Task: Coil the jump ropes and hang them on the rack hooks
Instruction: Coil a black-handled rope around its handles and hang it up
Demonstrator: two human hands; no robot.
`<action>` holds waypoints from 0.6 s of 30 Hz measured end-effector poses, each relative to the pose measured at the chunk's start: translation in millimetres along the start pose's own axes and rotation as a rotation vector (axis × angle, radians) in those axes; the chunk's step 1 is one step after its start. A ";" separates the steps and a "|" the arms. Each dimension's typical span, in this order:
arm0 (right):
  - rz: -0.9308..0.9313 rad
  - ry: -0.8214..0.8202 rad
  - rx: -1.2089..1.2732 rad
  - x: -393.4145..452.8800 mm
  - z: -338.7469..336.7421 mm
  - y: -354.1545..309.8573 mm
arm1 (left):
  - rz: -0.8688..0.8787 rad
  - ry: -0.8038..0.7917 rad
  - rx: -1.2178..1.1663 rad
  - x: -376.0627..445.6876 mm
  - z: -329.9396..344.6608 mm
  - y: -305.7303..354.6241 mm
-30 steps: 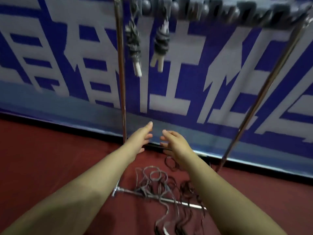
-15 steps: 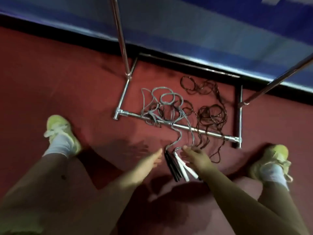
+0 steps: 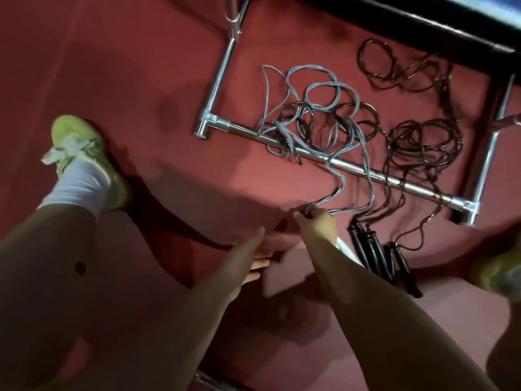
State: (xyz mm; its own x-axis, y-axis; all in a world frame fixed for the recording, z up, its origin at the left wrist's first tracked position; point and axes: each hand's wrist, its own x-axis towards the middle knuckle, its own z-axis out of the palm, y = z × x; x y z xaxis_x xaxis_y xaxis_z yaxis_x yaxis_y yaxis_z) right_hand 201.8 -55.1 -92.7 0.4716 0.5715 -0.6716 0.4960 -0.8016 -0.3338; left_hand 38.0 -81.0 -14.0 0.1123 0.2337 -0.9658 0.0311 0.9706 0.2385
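Note:
A grey jump rope [image 3: 315, 108] lies in loose loops on the red floor, draped over the rack's chrome base bar [image 3: 352, 166]. My right hand [image 3: 318, 227] grips its white handles where the cords come together; a bit of white handle [image 3: 345, 246] shows below the hand. Dark brown ropes [image 3: 423, 136] lie tangled to the right, their black handles [image 3: 377, 255] side by side beside my right forearm. My left hand [image 3: 253, 255] hovers just left of the right hand, fingers straight, holding nothing.
The rack's chrome base frame [image 3: 218, 80] forms a rectangle on the floor, with an upright post [image 3: 234, 9] at top. My yellow shoes [image 3: 84, 153] stand either side; the right shoe [image 3: 499, 275] is at the frame's edge. A black wall base [image 3: 394, 26] runs behind.
The view dropped from the rack top and hung ropes to the floor. My right hand closed on the grey rope's white handles and pulled them left, away from the black handles.

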 end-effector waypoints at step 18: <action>-0.192 -0.348 0.908 -180.9 -166.4 -56.2 | 0.147 -0.317 0.297 -153.9 18.5 47.4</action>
State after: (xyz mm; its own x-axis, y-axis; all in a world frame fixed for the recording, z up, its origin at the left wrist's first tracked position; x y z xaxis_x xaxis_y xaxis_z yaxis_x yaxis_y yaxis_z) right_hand 210.0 -84.2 157.6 0.1295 0.7391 -0.6611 -0.2742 -0.6140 -0.7401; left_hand 40.6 -71.9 147.9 0.4342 0.2942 -0.8514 0.2700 0.8592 0.4346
